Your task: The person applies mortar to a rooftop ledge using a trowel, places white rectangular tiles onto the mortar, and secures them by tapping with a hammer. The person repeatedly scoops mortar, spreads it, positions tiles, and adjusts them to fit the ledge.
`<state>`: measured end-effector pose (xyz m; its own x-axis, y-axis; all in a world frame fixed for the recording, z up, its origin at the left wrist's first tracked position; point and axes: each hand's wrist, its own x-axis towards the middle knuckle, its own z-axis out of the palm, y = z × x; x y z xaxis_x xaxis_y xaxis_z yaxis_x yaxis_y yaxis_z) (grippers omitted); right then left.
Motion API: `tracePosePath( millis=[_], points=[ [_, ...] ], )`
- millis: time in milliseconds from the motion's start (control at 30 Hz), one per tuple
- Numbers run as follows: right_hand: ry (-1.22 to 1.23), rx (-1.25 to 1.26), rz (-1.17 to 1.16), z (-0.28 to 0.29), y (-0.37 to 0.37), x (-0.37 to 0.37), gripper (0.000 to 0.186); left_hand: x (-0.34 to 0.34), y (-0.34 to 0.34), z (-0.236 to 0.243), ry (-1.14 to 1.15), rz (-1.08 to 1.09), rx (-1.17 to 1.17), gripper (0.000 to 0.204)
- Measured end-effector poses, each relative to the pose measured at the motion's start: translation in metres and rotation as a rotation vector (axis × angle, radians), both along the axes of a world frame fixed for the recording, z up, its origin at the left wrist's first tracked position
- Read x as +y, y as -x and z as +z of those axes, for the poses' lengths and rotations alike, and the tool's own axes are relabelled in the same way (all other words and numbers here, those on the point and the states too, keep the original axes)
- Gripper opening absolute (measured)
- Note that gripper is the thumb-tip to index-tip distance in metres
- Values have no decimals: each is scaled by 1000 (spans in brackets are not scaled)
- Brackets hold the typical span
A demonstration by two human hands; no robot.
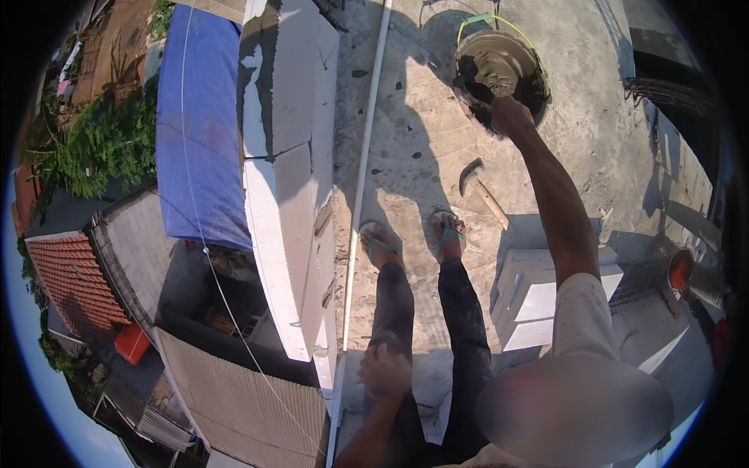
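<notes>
My right hand (pixel 511 115) reaches far forward to the rim of a round tub of grey mortar (pixel 499 72). Its fingers are closed on what looks like a trowel (pixel 477 79), whose dark blade sits in the mortar. My left hand (pixel 384 373) rests on my left thigh with the fingers curled and nothing in it. My sandalled feet (pixel 413 238) stand on the concrete roof slab just in front of me.
A low wall of white blocks (pixel 285 156) runs along the left, with a drop to roofs and a blue tarp (pixel 199 117) beyond. A white pipe (pixel 363 156) lies beside it. A hatchet (pixel 470 175), stacked white blocks (pixel 530 292) and a red bucket (pixel 680 269) are on the slab.
</notes>
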<state>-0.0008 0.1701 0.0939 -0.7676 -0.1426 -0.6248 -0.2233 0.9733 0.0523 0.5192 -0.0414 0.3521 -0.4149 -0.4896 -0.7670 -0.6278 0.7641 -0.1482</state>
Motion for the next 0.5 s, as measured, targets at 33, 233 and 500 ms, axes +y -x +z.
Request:
tracePosePath(
  millis=[33,233,500],
  points=[
    [38,-52,30,7,-5,5,23,1,2,1,9,-2,1,52],
    [534,12,-412,19,-54,105,32,9,15,4,-6,37,-30,54],
    [1293,-296,-687,68,-111,-25,21,-2,6,5,-2,54,45,50]
  ],
)
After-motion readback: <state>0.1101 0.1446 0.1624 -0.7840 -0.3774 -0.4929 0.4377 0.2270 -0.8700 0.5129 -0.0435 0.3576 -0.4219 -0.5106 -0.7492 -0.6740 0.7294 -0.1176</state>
